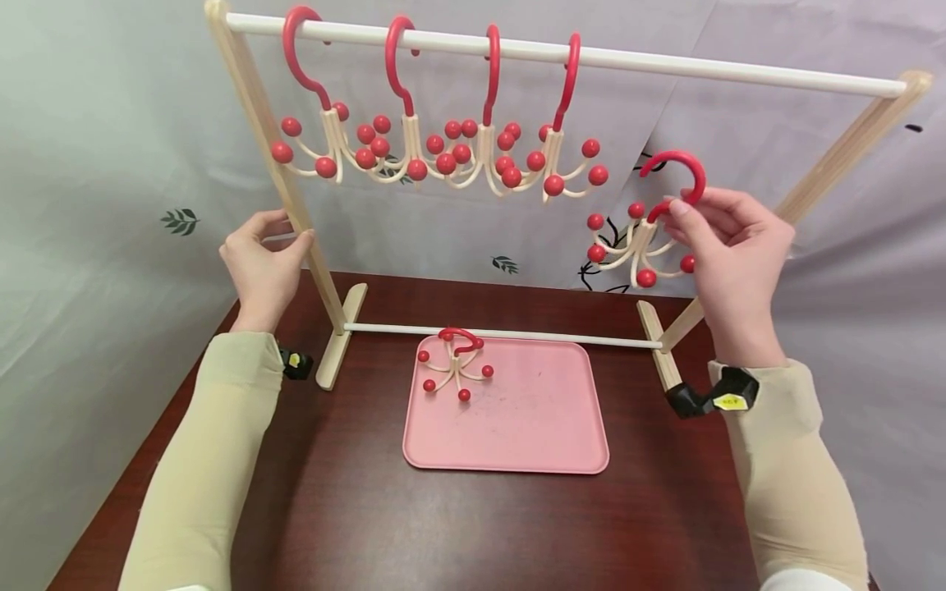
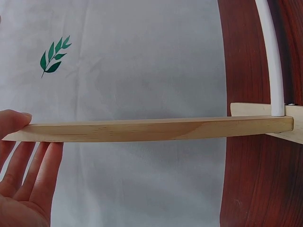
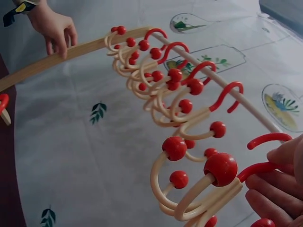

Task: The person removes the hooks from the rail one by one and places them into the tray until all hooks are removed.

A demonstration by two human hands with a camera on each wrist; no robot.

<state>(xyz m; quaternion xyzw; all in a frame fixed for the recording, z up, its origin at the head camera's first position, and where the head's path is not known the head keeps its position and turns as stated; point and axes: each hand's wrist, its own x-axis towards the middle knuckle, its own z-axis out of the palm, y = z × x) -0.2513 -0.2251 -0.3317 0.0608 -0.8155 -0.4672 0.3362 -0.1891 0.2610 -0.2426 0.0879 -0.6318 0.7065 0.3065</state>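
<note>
My left hand (image 1: 262, 254) grips the left wooden post (image 1: 254, 107) of a rack, thumb on one side and fingers on the other in the left wrist view. My right hand (image 1: 742, 254) pinches the red hook of a pale wooden octopus-style hanger (image 1: 643, 242) whose curved arms end in red balls. This hanger is held below the white top rod (image 1: 724, 72), near the rack's right end, its hook apart from the rod. Several matching hangers (image 3: 208, 113) hang by their hooks along the rod's left and middle part. Another hanger (image 1: 455, 369) lies on a pink tray (image 1: 539, 419).
The tray sits on a dark red-brown table (image 1: 443, 533), in front of the rack's white lower bar (image 1: 510, 333). Wooden feet (image 1: 342, 336) support the posts. A grey-white cloth (image 1: 414, 238) with leaf prints hangs behind. The right post (image 1: 850, 152) stands beside my right hand.
</note>
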